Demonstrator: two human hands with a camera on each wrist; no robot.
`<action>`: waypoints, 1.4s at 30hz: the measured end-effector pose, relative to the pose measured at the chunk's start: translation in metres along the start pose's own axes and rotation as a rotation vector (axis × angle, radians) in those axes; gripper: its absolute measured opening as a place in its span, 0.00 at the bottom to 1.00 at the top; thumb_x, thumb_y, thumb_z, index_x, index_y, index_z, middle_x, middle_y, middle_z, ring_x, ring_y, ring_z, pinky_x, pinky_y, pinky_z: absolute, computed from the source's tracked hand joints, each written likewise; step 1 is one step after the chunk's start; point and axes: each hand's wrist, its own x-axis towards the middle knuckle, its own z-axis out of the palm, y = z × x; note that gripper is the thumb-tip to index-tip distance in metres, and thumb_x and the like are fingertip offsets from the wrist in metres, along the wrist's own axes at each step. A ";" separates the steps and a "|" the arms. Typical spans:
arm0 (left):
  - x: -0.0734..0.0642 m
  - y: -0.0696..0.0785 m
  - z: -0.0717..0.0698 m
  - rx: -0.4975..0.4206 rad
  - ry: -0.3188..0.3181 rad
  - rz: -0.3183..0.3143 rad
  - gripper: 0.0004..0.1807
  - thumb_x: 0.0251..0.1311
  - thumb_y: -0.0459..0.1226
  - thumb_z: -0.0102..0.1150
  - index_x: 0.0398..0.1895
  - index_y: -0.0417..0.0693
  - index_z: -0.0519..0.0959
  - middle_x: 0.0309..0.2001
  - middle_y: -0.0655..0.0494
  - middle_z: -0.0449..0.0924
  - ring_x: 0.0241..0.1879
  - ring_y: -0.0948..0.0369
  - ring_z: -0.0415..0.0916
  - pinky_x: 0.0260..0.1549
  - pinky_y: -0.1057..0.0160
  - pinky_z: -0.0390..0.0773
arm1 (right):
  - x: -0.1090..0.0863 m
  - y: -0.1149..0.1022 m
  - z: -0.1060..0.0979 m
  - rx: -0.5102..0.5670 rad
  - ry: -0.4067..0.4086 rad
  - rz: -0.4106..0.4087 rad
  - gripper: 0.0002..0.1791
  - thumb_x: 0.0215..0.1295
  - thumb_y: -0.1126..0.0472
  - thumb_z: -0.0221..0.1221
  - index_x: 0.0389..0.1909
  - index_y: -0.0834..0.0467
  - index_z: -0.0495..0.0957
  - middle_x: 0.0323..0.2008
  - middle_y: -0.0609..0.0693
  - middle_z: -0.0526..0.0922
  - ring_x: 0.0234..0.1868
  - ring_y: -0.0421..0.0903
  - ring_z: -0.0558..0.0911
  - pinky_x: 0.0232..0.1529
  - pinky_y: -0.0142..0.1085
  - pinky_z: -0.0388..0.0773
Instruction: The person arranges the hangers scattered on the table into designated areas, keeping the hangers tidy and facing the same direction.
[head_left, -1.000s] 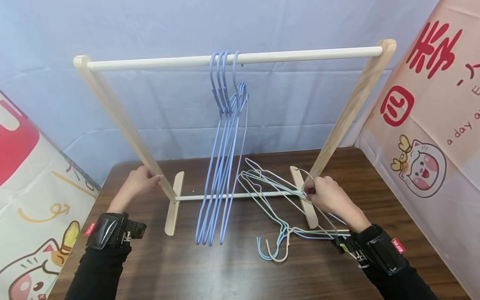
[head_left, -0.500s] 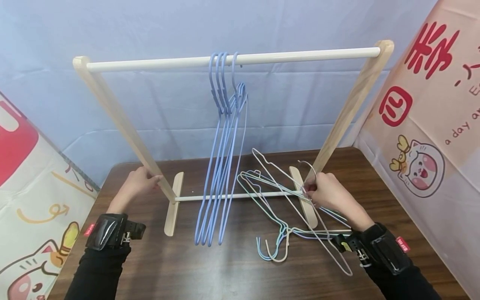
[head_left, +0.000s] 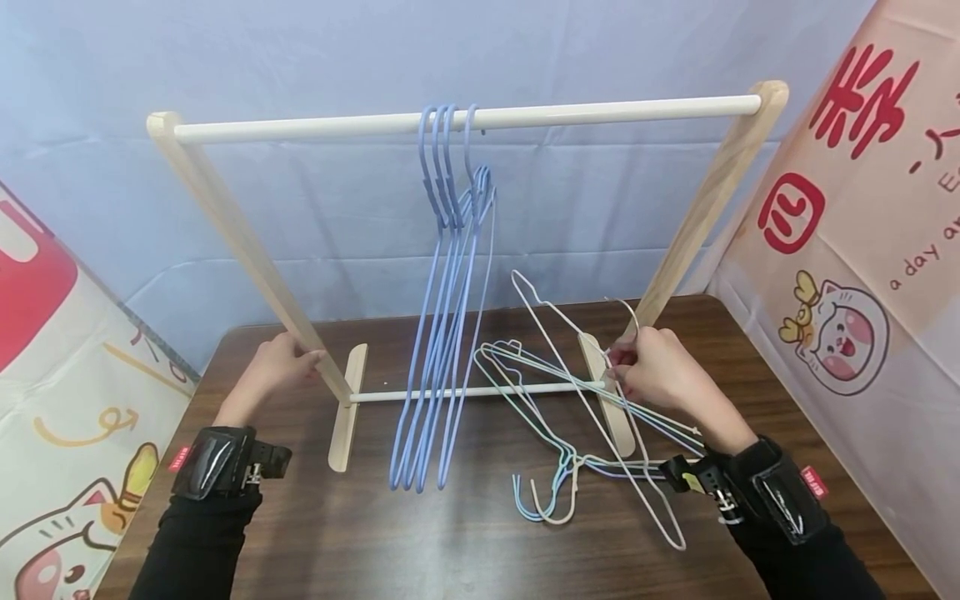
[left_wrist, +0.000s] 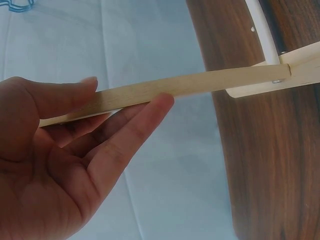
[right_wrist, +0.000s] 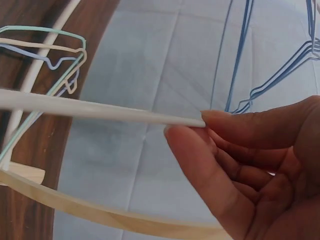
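Thumb and fingers of my left hand pinch the left wooden post of a tabletop clothes rack, low down near its foot. On the other side, my right hand pinches a white wire hanger between thumb and fingertips, lifted off the pile with its hook pointing up and back. Below it lie several loose hangers in pale green, cream and blue, partly over the rack's lower bar. Several blue hangers hang together near the middle of the white top rail.
The right wooden post stands just behind my right hand. Both posts rest on wooden feet on the dark brown table. A pale blue cloth hangs behind, and printed cloths flank the sides.
The white hanger has risen away from the loose ones, its hook and near-back corner moving up as my right hand lifts slightly. My left hand stays on the post.
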 end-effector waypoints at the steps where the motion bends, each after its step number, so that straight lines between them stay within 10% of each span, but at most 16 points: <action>1: 0.000 0.000 0.000 0.000 0.001 -0.002 0.19 0.65 0.38 0.48 0.44 0.25 0.74 0.28 0.42 0.81 0.29 0.52 0.80 0.31 0.54 0.74 | 0.000 -0.001 -0.001 0.015 0.000 0.002 0.03 0.54 0.72 0.56 0.24 0.66 0.76 0.14 0.47 0.76 0.14 0.41 0.77 0.17 0.31 0.73; 42: -0.002 0.000 0.000 -0.013 -0.001 -0.001 0.19 0.65 0.38 0.48 0.44 0.24 0.73 0.33 0.36 0.80 0.31 0.49 0.80 0.30 0.55 0.75 | 0.015 -0.055 -0.043 0.078 -0.021 -0.035 0.04 0.56 0.71 0.57 0.29 0.69 0.77 0.18 0.52 0.80 0.17 0.43 0.81 0.21 0.33 0.77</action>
